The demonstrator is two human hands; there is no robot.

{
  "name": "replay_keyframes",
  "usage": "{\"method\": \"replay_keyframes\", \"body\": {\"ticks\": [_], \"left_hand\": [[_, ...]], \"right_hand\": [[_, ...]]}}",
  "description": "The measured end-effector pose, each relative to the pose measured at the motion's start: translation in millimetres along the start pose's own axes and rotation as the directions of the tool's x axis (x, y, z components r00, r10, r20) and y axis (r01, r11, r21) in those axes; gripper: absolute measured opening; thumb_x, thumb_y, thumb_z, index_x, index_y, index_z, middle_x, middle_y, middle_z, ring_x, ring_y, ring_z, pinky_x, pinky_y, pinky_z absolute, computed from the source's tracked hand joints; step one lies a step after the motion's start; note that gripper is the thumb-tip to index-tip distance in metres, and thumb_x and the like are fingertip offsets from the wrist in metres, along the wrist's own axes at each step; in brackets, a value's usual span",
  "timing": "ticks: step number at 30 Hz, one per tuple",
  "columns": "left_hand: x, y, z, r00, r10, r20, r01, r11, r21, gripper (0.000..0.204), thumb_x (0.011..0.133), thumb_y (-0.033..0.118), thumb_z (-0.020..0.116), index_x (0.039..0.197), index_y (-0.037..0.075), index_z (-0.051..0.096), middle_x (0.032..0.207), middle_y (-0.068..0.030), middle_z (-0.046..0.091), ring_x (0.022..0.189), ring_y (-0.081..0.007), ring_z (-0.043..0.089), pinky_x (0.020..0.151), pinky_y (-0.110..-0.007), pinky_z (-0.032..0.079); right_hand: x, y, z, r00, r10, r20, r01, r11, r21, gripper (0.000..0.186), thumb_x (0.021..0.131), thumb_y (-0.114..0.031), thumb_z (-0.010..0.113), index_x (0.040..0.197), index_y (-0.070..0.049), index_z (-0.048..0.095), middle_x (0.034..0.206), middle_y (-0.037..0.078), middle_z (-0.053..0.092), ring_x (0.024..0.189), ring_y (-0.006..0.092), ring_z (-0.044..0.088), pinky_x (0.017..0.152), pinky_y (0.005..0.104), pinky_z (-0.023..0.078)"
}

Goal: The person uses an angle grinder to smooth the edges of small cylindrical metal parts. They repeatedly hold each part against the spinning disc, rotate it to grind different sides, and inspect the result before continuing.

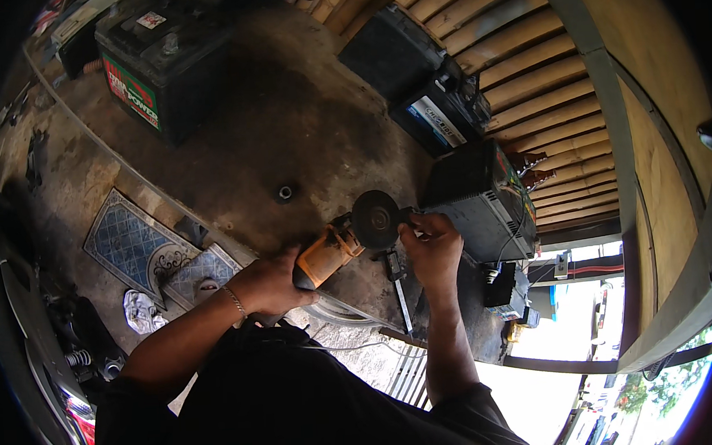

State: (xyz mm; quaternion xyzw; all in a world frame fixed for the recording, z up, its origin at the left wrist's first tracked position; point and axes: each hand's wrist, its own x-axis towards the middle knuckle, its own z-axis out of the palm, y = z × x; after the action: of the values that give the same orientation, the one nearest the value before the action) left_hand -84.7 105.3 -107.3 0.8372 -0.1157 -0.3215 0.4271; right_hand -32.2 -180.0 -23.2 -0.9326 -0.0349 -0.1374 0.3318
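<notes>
My left hand (pixel 272 283) is wrapped round the body of an orange and black angle grinder (pixel 325 257). A dark round disc (pixel 377 219) sits at the grinder's head, its flat face turned up toward me. Beside the disc's right edge, my right hand (pixel 432 246) is closed, with thumb and fingertips drawn together. Something small and dark shows at those fingertips, but its kind is unclear. A metal bar (pixel 398 289) with a dark upper end lies just below the disc. Farther up, a small ring-shaped part (pixel 286 192) rests on the stained brown surface.
A large black battery (pixel 163 63) stands at the far left. Along the right lie more dark batteries (pixel 440 123) and a black vented box (pixel 481 198), against a bamboo slat wall (pixel 538 73). A blue patterned mat (pixel 133 244) and crumpled wrapping (pixel 141 311) are at left.
</notes>
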Motion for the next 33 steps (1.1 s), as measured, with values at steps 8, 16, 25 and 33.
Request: {"method": "replay_keyframes", "body": {"ticks": [8, 16, 25, 33], "left_hand": [[-0.3, -0.5, -0.3, 1.000, 0.006, -0.002, -0.006, 1.000, -0.007, 0.110, 0.083, 0.052, 0.082, 0.160, -0.007, 0.031, 0.142, -0.0335, 0.060, 0.133, -0.0414, 0.061, 0.113, -0.042, 0.049], [1.5, -1.8, -0.2, 1.000, 0.015, 0.010, -0.015, 0.999, -0.029, 0.109, 0.083, 0.051, 0.082, 0.159, -0.008, 0.032, 0.143, -0.0329, 0.059, 0.134, -0.0405, 0.061, 0.113, -0.042, 0.049], [2.0, -2.3, 0.5, 1.000, 0.022, 0.017, -0.021, 0.999, -0.039, 0.107, 0.084, 0.049, 0.081, 0.160, -0.008, 0.031, 0.145, -0.0325, 0.058, 0.134, -0.0399, 0.061, 0.114, -0.041, 0.048], [-1.0, 1.2, -3.0, 0.999, -0.001, 0.036, 0.002, 1.000, -0.027, 0.105, 0.085, 0.049, 0.080, 0.160, -0.007, 0.031, 0.148, -0.0312, 0.057, 0.136, -0.0395, 0.059, 0.115, -0.041, 0.048]], "right_hand": [[10.7, 15.2, -2.8, 0.990, 0.110, 0.085, -0.129, 0.954, 0.270, 0.015, 0.089, 0.002, 0.081, 0.102, 0.004, 0.073, 0.092, 0.006, 0.076, 0.081, 0.0077, 0.068, 0.070, 0.0237, 0.054], [13.8, 15.6, -14.0, 0.956, 0.243, 0.164, -0.286, 0.895, 0.341, 0.019, 0.088, -0.003, 0.083, 0.101, 0.005, 0.073, 0.087, 0.007, 0.076, 0.076, 0.0078, 0.066, 0.068, 0.0237, 0.052], [9.6, 15.2, -7.8, 0.987, 0.139, 0.078, -0.154, 0.955, 0.254, 0.020, 0.088, -0.005, 0.084, 0.101, 0.005, 0.073, 0.088, 0.009, 0.077, 0.073, 0.0115, 0.069, 0.067, 0.0252, 0.054], [4.2, -7.4, -5.1, 0.999, -0.031, 0.026, 0.034, 0.996, -0.086, 0.026, 0.081, -0.009, 0.089, 0.100, 0.002, 0.076, 0.093, 0.010, 0.078, 0.077, 0.0140, 0.070, 0.071, 0.0286, 0.055]]}}
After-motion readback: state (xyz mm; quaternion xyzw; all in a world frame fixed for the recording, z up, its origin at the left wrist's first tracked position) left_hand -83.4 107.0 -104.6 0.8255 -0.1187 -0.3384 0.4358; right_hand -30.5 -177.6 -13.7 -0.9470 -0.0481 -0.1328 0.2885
